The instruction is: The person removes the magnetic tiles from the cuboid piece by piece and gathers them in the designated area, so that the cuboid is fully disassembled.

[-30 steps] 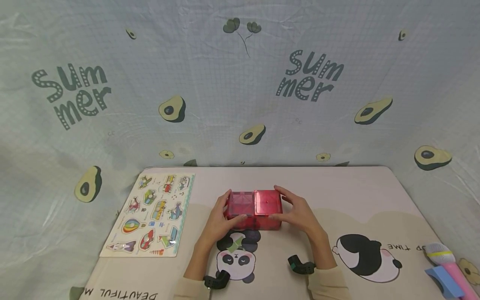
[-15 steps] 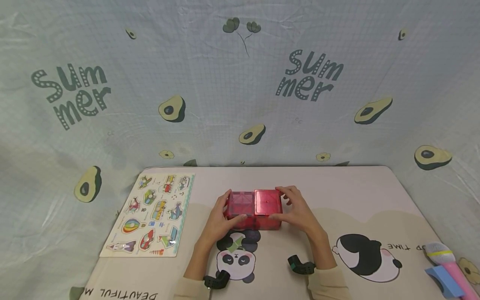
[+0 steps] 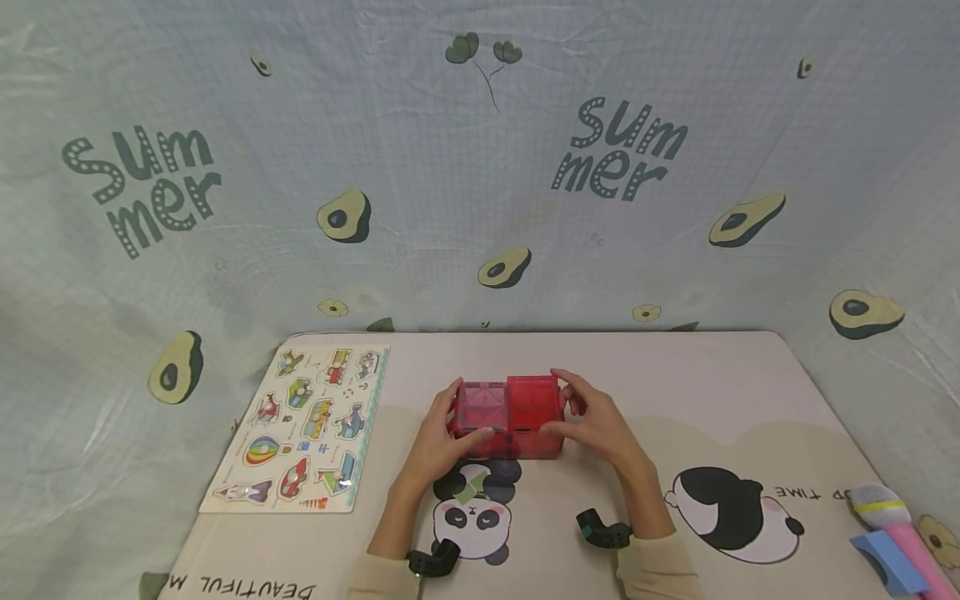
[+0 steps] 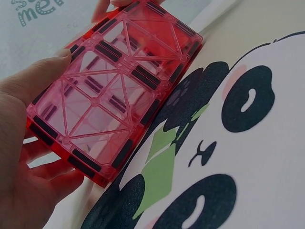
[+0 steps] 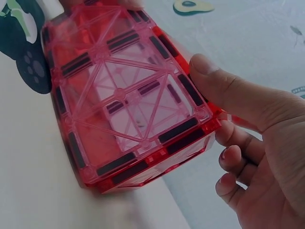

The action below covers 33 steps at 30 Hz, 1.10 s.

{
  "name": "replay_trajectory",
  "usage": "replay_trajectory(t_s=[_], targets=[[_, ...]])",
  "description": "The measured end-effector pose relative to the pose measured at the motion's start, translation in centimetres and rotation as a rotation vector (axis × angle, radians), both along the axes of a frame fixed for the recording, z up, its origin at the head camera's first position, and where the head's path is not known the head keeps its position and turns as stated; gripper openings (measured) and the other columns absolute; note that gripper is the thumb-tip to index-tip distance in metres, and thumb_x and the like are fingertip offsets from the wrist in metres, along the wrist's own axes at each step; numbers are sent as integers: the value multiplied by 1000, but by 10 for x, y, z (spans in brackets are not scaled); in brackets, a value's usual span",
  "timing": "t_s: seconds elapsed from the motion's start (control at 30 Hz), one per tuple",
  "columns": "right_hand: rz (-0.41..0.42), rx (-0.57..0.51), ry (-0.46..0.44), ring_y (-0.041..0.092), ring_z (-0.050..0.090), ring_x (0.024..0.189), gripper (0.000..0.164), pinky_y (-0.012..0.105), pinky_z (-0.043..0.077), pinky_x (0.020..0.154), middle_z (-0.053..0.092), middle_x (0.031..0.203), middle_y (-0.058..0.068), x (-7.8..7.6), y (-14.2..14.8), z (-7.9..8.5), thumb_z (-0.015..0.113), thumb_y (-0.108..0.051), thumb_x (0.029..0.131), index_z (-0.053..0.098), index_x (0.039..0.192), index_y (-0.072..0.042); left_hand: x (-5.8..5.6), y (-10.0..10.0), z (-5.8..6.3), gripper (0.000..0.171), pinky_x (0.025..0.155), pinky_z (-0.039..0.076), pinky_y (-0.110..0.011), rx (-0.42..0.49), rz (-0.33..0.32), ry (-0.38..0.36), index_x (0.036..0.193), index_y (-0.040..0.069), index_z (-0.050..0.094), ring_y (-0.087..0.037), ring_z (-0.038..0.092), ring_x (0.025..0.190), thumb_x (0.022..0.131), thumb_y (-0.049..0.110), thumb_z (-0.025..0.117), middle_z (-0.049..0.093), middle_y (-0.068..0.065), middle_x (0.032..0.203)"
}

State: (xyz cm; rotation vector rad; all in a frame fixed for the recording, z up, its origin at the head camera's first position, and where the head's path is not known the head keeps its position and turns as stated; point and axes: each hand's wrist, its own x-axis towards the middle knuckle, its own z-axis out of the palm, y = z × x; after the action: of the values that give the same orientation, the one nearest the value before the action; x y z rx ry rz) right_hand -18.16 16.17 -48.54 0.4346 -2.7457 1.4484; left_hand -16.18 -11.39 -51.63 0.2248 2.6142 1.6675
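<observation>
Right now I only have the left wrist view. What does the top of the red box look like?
Observer: Head view: on top of the red box are two square panels; the right panel is a deeper red than the left panel.

Operator: Are all the right hand fingers on the box?

Observer: No. In the right wrist view, at least two fingers curl clear of it.

Operator: Anything lying left of the left hand?

Observer: Yes, in the head view: a board with vehicle pictures, apart from the hand.
</observation>
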Motion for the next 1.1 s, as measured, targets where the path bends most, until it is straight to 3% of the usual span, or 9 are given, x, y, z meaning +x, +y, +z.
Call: replay_trajectory(t_s=[0.23,0.67,1.1], targets=[[-3,-32,-22,18,52,81,83,22,48,64,61,91,2,0,1,1,89,-26,75,49,148,-20,0,0,-1,99,109,47,-54,-1,9,-8,158,19,27,-35,45,141,79,47,80,41,-9,155],[45,-138,-45,15,52,79,73,24,43,67,63,83,2,0,4,-1,81,-22,85,45,148,-15,0,0,0,98,108,48,-54,5,2,-9,158,19,27,-34,45,141,80,46,80,42,-9,154],[73,-223,-60,13,57,79,68,24,48,72,70,87,9,-2,5,-4,74,-18,91,40,149,-11,1,0,1,97,106,50,-53,43,-12,-5,158,18,26,-38,47,139,81,43,80,41,-11,153]])
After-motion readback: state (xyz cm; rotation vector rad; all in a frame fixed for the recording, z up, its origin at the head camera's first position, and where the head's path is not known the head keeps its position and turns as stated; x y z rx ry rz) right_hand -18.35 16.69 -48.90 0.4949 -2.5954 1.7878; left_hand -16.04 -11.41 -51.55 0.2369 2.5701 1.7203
